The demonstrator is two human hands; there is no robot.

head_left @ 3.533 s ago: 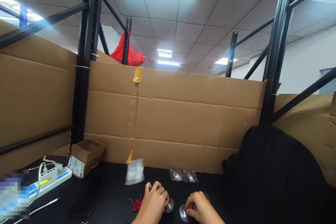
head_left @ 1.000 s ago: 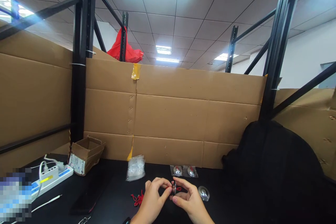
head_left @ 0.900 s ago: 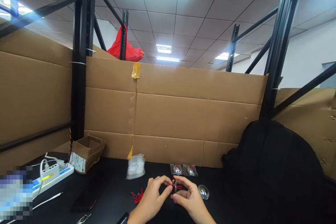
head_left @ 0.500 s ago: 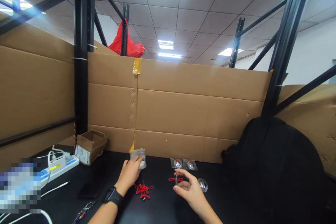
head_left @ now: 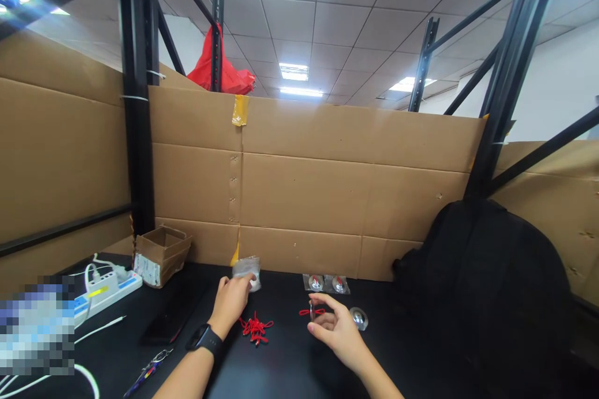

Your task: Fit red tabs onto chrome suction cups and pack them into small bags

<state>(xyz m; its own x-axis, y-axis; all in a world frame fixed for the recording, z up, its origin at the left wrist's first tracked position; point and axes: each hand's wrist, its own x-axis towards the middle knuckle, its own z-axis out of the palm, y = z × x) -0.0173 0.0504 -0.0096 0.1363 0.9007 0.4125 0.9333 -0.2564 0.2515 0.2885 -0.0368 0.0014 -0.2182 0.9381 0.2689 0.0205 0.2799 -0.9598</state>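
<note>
The person's right hand (head_left: pixel 337 326) has the round silvery piece (head_left: pixel 312 311) in a grip between thumb and fingertips, edge-on and raised above the near middle of the worktop (head_left: pixel 281 369), with a red cord (head_left: pixel 304 312) showing to either side of it. The left hand (head_left: pixel 231 300) reaches to the far left, fingertips on the stack of clear bags (head_left: pixel 247 267); from where I stand I can't tell whether they have pinched anything or only rest there.

For this reach, I'd keep the right grip light and on the rim, so the shiny face stays unmarked and the cord hangs free. At the stack, thin film looks apt to cling, so rubbing the near corner with a fingertip should part one layer from the next before pinching. The left wrist also wants to stay above the pile of red cords (head_left: pixel 256 328) just to its right.

As for containers, two clear packets (head_left: pixel 337 284) lie side by side at the far edge, each with a round silvery piece and a bit of red inside. The cardboard box (head_left: pixel 162 255) at far left stands open at the top, its bottom hidden from me.
</note>
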